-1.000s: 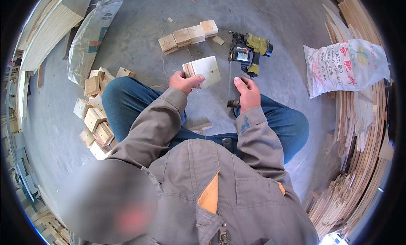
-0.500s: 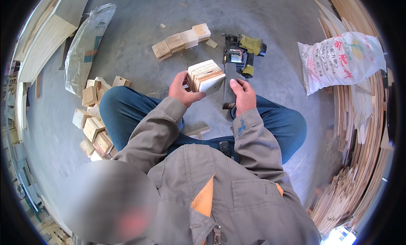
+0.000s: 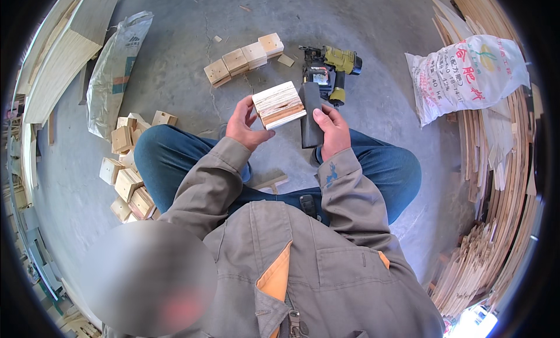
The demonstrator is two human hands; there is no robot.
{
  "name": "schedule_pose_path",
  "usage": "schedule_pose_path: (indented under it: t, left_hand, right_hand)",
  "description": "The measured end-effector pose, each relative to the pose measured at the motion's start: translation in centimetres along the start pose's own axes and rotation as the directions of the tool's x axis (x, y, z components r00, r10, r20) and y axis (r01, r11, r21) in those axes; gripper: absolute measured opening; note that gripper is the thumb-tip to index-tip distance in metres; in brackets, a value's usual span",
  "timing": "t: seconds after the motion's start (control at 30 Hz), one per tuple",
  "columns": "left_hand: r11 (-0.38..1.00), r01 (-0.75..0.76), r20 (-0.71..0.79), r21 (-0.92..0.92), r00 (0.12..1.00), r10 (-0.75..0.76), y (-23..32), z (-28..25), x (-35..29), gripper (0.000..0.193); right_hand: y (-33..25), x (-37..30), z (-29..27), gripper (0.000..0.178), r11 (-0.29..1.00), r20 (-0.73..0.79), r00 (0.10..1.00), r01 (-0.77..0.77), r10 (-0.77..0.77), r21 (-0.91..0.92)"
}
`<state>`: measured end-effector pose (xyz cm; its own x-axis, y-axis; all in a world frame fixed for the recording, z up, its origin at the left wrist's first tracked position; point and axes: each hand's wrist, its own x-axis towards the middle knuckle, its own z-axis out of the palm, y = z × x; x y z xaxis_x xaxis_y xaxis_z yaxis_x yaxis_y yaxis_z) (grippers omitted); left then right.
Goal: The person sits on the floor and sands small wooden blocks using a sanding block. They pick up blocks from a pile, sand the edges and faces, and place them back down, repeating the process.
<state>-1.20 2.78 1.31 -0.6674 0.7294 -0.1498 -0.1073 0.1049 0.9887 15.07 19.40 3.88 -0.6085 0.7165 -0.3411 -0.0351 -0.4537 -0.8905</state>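
My left hand (image 3: 246, 127) is closed around the side of a squarish wooden block (image 3: 279, 106) built of stacked layers, held up between my knees. Its layered edges now face up. To the right of it, my right hand (image 3: 334, 132) grips a dark grey flat bar (image 3: 310, 117), thumb on its near face. The bar's upper end stands close to the block's right side; whether they touch I cannot tell. Just beyond lies a yellow-green and black nail gun (image 3: 343, 60) on the floor, partly hidden by the bar.
Ahead on the floor runs a short row of wooden blocks (image 3: 235, 62), with a small offcut (image 3: 286, 60) alongside. Several more blocks (image 3: 128, 183) are heaped by my left knee. A pale sack (image 3: 116, 72) leans at left; a full white sack (image 3: 466, 81) rests on stacked wood strips (image 3: 510, 180) at right.
The wooden block has been turned in my left hand, so its layered side shows more toward me. The bar has tilted slightly and its upper end has moved left, nearer the block.
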Motion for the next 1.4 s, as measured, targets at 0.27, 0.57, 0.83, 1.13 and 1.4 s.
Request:
schedule_pose_path:
  t: [0.27, 0.57, 0.83, 1.13, 1.4]
  left_hand:
    - [0.996, -0.03, 0.058, -0.083, 0.998, 0.035, -0.5, -0.2, 0.1, 0.1]
    - [0.996, 0.027, 0.045, -0.083, 0.999, -0.023, -0.6, 0.2, 0.1, 0.11]
    - [0.908, 0.101, 0.087, -0.407, 0.994, -0.071, 0.0, -0.8, 0.6, 0.106]
    - [0.743, 0.19, 0.215, -0.642, 0.974, -0.064, 0.5, -1.6, 0.8, 0.103]
    - [0.666, 0.293, 0.333, -0.685, 0.94, -0.071, 0.6, -1.7, 0.9, 0.098]
  right_hand:
    - [0.0, -0.3, 0.1, 0.041, 1.0, 0.031, 0.999, -0.012, 0.012, -0.018]
    - [-0.3, -0.7, 0.7, 0.041, 0.998, 0.06, 0.997, -0.035, 0.038, -0.061]
    - [-1.6, -0.4, -0.1, 0.044, 0.997, -0.009, 0.999, 0.043, -0.043, 0.068]
    - [-1.2, 0.0, -0.3, 0.045, 0.995, -0.021, 0.999, 0.042, -0.041, 0.085]
    - [-2.0, -0.3, 0.2, 0.047, 0.998, -0.031, 0.999, 0.034, -0.033, 0.046]
